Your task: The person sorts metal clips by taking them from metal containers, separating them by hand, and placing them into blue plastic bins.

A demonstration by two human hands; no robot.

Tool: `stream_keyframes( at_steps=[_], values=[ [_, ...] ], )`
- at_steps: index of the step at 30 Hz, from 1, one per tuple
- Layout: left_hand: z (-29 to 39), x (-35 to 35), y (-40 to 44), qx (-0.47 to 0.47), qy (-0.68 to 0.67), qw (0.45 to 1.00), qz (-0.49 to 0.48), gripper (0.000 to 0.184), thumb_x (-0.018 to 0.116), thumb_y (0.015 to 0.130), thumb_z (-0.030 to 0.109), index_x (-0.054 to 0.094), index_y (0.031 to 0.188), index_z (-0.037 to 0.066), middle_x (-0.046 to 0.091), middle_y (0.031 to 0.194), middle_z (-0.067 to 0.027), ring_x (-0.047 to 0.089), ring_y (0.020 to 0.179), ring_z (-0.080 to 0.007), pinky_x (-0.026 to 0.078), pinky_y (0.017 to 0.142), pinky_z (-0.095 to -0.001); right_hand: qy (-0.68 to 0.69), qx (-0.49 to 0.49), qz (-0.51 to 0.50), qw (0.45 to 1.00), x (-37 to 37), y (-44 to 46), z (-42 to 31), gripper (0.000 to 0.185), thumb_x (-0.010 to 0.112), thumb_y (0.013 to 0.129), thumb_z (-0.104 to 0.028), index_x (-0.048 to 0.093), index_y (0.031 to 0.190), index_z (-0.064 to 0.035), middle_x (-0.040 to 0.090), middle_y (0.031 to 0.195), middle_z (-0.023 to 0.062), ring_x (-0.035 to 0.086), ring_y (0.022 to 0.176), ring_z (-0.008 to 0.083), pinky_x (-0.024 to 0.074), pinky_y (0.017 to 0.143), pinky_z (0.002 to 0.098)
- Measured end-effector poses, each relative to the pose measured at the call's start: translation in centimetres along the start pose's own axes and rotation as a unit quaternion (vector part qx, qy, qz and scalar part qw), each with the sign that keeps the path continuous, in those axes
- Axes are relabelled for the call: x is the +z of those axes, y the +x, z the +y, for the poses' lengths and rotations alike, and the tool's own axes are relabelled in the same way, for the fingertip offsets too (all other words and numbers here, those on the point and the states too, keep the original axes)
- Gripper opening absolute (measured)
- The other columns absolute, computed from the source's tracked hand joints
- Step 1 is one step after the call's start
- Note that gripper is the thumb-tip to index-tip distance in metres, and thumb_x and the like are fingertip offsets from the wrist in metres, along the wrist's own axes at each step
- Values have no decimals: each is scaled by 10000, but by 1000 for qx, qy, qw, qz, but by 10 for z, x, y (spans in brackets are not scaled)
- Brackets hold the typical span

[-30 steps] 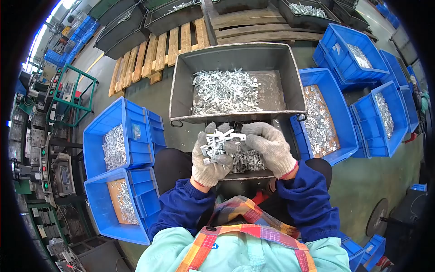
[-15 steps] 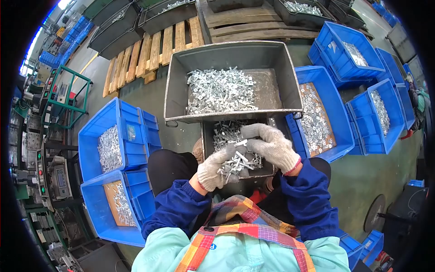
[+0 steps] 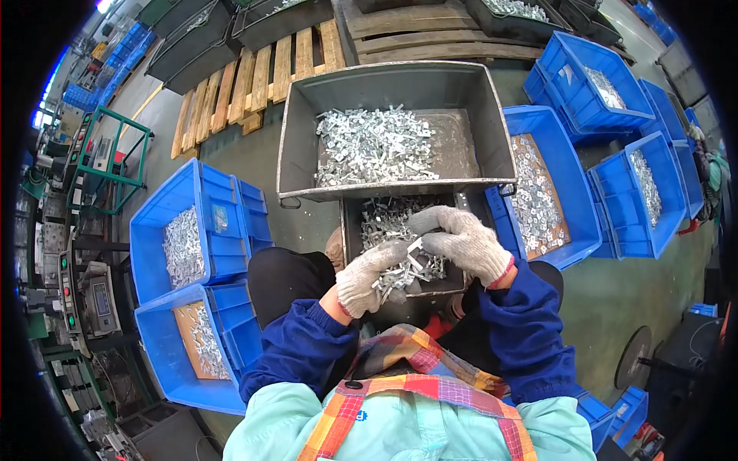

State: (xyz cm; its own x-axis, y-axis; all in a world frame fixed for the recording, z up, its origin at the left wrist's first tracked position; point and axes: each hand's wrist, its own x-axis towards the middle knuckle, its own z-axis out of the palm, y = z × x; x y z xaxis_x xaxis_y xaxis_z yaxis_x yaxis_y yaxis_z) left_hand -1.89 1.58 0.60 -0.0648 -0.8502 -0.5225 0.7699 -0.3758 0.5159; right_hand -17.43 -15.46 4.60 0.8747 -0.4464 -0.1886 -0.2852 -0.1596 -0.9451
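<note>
Pale slatted wooden pallet (image 3: pixel 261 77), upper left; deep dark-grey metal bin (image 3: pixel 188 63) near it. Weathered brown plank pallet (image 3: pixel 430 24) at top. Green tubular metal frame (image 3: pixel 127 121) at left, near yellow floor line (image 3: pixel 147 103). Dark round disc (image 3: pixel 633 357), tilted, far right.

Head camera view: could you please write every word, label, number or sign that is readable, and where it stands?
No text reads with certainty.
Blue mark on the mint shirt: perhaps "P", too small to be sure.
Pale label on the rear left blue bin: too blurred.
Machine display at left: too small.
</note>
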Motion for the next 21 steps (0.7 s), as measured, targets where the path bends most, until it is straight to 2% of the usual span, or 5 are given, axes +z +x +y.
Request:
stream_keyframes(
  at_steps=[10, 16, 19, 20, 21],
  values=[
    [-2, -6, 3, 17, 6, 1000, -15, 390, 583, 1029, 311, 591, 1279, 12, 736, 993, -125, 742, 731, -209, 624, 556, -294, 39, 36, 36, 998, 14, 3, 5, 357, 637, 875, -131, 691, 1193, 24, 713, 1155, 155, 677, 1074, 238, 519, 971, 343],
    [-1, 3, 5, 9, 6, 1000, 16, 370, 586, 1028, 306, 606, 1268, 25, 738, 994, -103, 742, 744, -193, 622, 556, -290, 367, 123, 28, 922, 21, 1, 10, 349, 624, 893, -81, 654, 1214, 53, 697, 1008, 87, 656, 865, 156, 536, 792, 284],
    [-3, 5, 7, 21, -6, 999, 38, 341, 591, 1026, 299, 616, 1254, 46, 737, 986, -97, 741, 740, -192, 614, 537, -283, 333, 122, 64, 933, 25, 2, 8, 316, 626, 894, -62, 662, 1187, 50, 695, 973, 61, 651, 868, 155, 540, 782, 307],
    [-6, 3, 10, 23, -8, 998, 52, 331, 592, 1026, 296, 619, 1250, 54, 737, 987, -96, 741, 738, -194, 611, 529, -284, 69, 17, 113, 991, 29, 5, 16, 284, 637, 893, -60, 674, 1163, 23, 713, 976, 93, 684, 896, 208, 552, 802, 350],
    [-7, 4, 11, 25, -10, 997, 66, 322, 593, 1026, 294, 622, 1245, 61, 737, 987, -96, 741, 736, -195, 608, 521, -285, -38, -42, 147, 988, 30, 5, 18, 282, 645, 893, -72, 676, 1160, 15, 717, 996, 112, 691, 917, 233, 553, 823, 361]
  ],
)
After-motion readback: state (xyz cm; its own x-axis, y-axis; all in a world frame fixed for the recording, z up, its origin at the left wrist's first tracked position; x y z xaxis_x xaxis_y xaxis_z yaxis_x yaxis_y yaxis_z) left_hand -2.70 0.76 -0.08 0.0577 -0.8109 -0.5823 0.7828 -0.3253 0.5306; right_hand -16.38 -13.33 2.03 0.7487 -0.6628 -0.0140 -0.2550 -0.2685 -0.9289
